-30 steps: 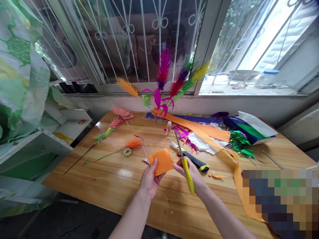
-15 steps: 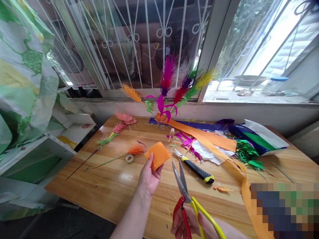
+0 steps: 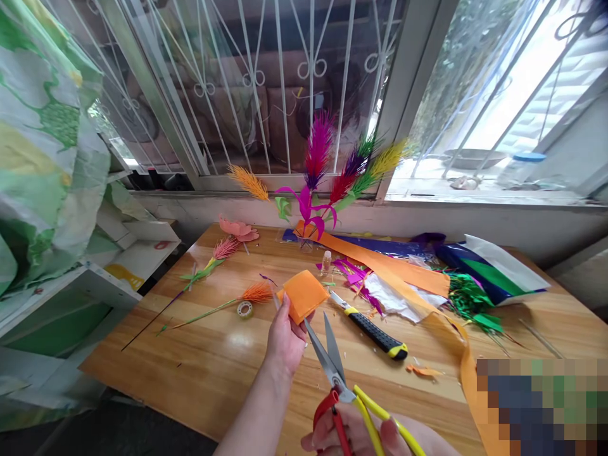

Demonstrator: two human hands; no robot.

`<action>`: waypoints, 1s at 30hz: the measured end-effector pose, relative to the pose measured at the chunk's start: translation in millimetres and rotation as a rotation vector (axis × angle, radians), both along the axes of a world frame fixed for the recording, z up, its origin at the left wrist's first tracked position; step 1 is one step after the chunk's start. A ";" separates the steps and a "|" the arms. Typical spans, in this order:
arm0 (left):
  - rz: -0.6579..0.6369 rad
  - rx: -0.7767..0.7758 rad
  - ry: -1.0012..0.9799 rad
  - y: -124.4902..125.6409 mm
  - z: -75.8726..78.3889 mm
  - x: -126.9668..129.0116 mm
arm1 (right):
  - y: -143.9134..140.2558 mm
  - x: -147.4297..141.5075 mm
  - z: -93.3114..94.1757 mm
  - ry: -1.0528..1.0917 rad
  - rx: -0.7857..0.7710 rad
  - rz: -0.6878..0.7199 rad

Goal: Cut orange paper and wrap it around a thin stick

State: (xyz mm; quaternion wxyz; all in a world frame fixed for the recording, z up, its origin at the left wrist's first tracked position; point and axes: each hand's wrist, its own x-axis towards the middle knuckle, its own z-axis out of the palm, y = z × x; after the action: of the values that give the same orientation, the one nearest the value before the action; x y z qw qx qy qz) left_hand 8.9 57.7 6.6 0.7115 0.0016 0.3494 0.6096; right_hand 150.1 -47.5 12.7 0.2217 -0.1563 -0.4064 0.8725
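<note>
Pinching a folded orange paper piece [image 3: 303, 295] above the counter's [image 3: 213, 361] middle, the left hand [image 3: 285, 342] held it upright. The right hand's [image 3: 361, 437] grip wrapped the handles of scissors [image 3: 335, 373] near the counter's near edge, blades spread just beside the paper.

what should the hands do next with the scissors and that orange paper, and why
Probably bring the open scissors onto the near edge of the folded orange paper and close them. The left hand holds the paper up off the table, the right hand grips the handles, and the spread blade tips sit just short of the paper.
</note>
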 end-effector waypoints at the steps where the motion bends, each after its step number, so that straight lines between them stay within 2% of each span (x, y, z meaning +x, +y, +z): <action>1: 0.004 0.000 -0.001 0.2 0.0 0.6 | 0.1 -1.7 -3.0 -0.002 -0.001 -0.006; 5: 0.020 -0.041 0.027 -0.1 1.0 1.1 | -3.7 -7.6 -29.9 0.053 -0.131 -0.081; 8: 0.021 -0.051 0.041 -0.7 3.6 0.1 | -7.5 -10.8 -52.9 -0.019 -0.258 -0.126; 11: 0.008 -0.028 0.038 -1.0 6.4 -0.7 | -7.1 -10.3 -63.5 -0.071 -0.297 -0.155; 14: 0.003 0.009 0.033 -1.1 7.0 -0.8 | -1.6 -5.2 -60.4 -0.015 -0.224 -0.130; 24: -0.052 0.091 0.006 -5.2 -1.1 -5.5 | 12.6 11.0 -28.2 0.017 -0.076 -0.081; 27: -0.066 0.126 0.011 -8.2 0.1 -6.5 | 13.1 13.7 -26.4 0.010 -0.079 -0.075; 30: -0.080 0.173 0.066 -10.0 1.5 -5.9 | 13.2 13.3 -32.5 0.008 -0.079 -0.084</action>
State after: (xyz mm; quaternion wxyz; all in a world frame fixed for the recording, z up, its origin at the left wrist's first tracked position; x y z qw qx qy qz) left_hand 3.0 47.7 8.2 0.7207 0.0970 0.3182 0.6082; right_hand 163.4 -34.2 -19.8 0.2535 -0.1784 -0.3640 0.8783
